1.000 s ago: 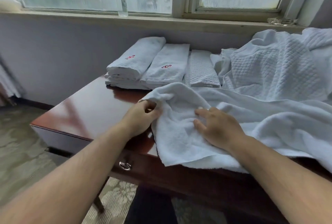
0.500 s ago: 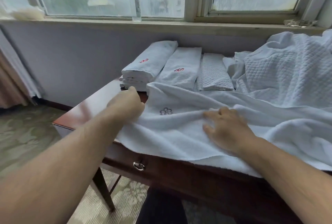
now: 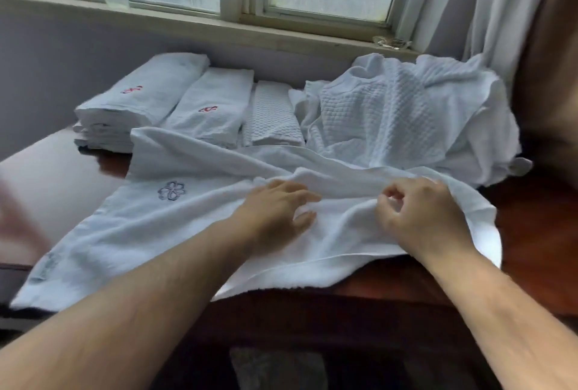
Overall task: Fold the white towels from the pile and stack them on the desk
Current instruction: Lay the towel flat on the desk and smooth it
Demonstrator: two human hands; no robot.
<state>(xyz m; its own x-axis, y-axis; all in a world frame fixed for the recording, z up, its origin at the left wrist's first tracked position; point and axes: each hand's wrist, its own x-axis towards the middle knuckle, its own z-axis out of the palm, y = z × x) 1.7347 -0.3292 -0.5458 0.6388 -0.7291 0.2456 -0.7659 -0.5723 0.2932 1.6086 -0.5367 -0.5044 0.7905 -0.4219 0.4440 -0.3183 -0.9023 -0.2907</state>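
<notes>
White terry cloth covers most of the dark red-brown wooden desk (image 3: 538, 233): a large white towel with a grey embroidered flower (image 3: 175, 217) lies spread across the near part, its front edge hanging over the desk's front. The left hand (image 3: 275, 211) rests flat on the middle of this towel, fingers straight and slightly spread, holding nothing. Just to its right, the right hand (image 3: 419, 208) has its fingers curled and pinches a raised fold of the same towel between thumb and fingertips.

Behind the spread towel, toward the wall, three lots of folded towels sit side by side: a stack of folded white towels with a red mark (image 3: 137, 108) at the left, a folded white towel with a red emblem (image 3: 215, 105) touching it, and a folded white waffle-weave towel (image 3: 272, 117) next. To the right, a crumpled pile of white quilted and terry towels (image 3: 406, 114) is heaped against the pale curtain (image 3: 488, 8) under the window sill (image 3: 194, 25).
</notes>
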